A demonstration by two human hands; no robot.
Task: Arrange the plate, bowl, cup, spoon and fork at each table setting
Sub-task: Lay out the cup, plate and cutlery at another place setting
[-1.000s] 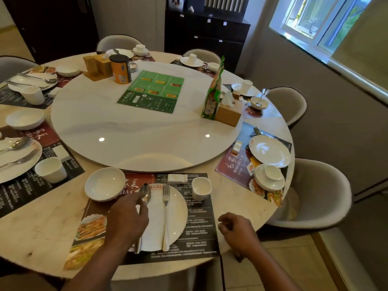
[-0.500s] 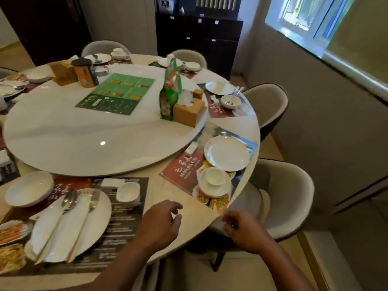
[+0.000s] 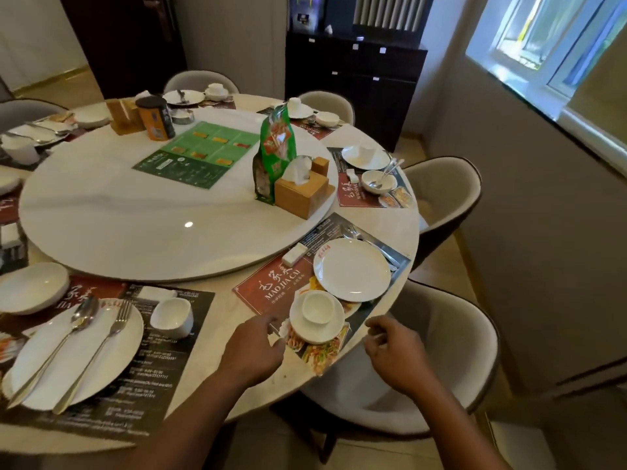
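Note:
At the table's right edge, a setting lies on a red and black placemat (image 3: pixel 271 290). Its white plate (image 3: pixel 353 269) is bare, with a spoon (image 3: pixel 351 231) and a fork (image 3: pixel 385 254) partly tucked under the far rim. A white cup (image 3: pixel 318 308) sits inside the bowl (image 3: pixel 307 332) at the mat's near end. My left hand (image 3: pixel 252 347) hovers just left of that bowl, fingers loosely apart, holding nothing. My right hand (image 3: pixel 395 351) is curled at the table edge to the bowl's right. To the left, another plate (image 3: pixel 78 361) carries a spoon (image 3: pixel 73 330) and fork (image 3: pixel 112 330), with a cup (image 3: pixel 173 317) and bowl (image 3: pixel 32 288) beside it.
A large white turntable (image 3: pixel 135 215) fills the table's middle, bearing a wooden tissue box (image 3: pixel 302 195), a green bag (image 3: pixel 274 147), an orange can (image 3: pixel 156 118) and a green card. Grey chairs (image 3: pixel 441 351) ring the table. More settings lie around the far side.
My view and both hands have swung right, away from the setting with spoon and fork on its plate. My left hand now reaches close to the bowl holding the cup.

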